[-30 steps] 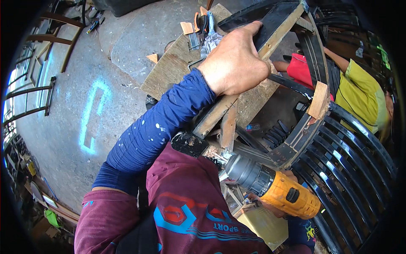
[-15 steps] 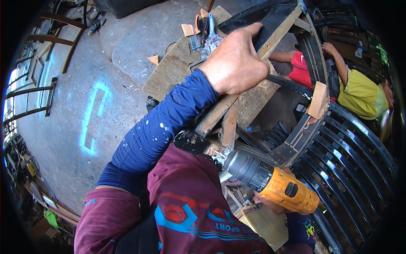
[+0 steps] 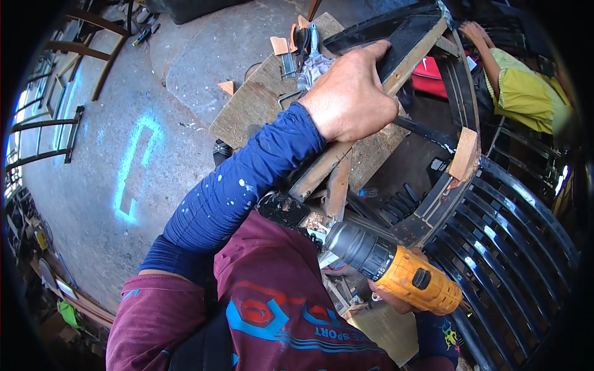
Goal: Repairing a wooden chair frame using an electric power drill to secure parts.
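Yellow and black, the drill (image 3: 421, 281) sits in the person's right hand (image 3: 391, 299), wrapped about the grip, though the casing hides most of it from me. Its chuck points toward a short wooden brace (image 3: 337, 188) in the corner of a dark chair frame (image 3: 416, 59); whether the bit touches it, I can't tell. Over on that frame's rail, the left hand (image 3: 352, 96) is clamped firmly. Under it lies a plywood board (image 3: 244, 108) with pliers (image 3: 301, 38); beyond, somebody in a yellow shirt (image 3: 535, 89) bends low.
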A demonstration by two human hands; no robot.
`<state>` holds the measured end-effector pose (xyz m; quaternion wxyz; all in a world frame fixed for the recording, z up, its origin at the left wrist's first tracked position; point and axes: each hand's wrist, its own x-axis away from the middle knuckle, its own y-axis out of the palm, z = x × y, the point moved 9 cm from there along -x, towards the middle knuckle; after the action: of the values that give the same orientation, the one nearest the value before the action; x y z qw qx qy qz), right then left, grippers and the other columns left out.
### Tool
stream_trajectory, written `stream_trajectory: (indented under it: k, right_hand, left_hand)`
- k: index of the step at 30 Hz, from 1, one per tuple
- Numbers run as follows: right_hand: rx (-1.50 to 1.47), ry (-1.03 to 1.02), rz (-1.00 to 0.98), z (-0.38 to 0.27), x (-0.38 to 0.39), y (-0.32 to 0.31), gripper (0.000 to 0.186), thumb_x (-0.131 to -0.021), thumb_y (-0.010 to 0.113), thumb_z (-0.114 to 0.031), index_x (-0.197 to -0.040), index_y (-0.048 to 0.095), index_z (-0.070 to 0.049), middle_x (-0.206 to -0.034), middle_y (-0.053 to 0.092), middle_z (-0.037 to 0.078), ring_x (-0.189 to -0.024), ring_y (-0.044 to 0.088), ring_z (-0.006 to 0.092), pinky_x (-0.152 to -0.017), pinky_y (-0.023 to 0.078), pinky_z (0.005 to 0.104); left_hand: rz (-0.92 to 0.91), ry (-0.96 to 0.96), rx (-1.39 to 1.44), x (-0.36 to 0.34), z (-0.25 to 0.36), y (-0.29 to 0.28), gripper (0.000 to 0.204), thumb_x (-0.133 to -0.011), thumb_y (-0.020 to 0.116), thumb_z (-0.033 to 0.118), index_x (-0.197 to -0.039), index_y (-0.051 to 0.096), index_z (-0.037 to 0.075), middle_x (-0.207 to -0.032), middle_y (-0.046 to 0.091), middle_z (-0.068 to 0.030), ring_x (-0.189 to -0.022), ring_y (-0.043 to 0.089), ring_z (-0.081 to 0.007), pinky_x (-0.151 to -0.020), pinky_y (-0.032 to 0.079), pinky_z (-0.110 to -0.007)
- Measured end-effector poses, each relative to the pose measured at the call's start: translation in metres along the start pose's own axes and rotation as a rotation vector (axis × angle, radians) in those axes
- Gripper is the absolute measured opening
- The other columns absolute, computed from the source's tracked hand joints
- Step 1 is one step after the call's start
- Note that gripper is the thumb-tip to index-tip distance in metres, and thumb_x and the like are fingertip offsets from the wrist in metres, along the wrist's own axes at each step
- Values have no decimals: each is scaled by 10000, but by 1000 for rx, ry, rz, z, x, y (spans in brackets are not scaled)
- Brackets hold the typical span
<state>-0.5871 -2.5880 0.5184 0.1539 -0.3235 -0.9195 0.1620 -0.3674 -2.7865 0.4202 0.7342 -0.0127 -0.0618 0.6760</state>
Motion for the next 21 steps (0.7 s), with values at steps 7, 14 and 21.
stream_trajectory:
  k: [7, 14, 21]
  right_hand:
    - [-17, -5, 39, -1, -10, -1, 371, -825, 795, -423, -887, 738, -61, -811, 745, 65, -695, 731, 206, -646, 589, 323]
    - [-27, -109, 192, -3, -11, -3, 325, -761, 844, -361, -890, 733, -84, -834, 747, 57, -731, 728, 214, -671, 583, 316]
    - [-166, 308, -26, 22, 8, -2, 422, -667, 884, -83, -1038, 685, -116, -1055, 686, 83, -943, 675, 270, -813, 559, 373]
  left_hand:
    - [20, 23, -20, -1, 1, 0, 815, -770, 722, 128, -1497, 434, -102, -731, 621, -138, -695, 625, -197, -691, 552, -335]
    - [48, 41, -2, -1, 2, -2, 816, -766, 712, 126, -1495, 432, -109, -754, 648, -164, -709, 656, -203, -698, 560, -337]
    - [31, 16, -31, -1, -1, 0, 824, -762, 705, 119, -1503, 423, -108, -706, 637, -140, -685, 652, -197, -673, 559, -332]
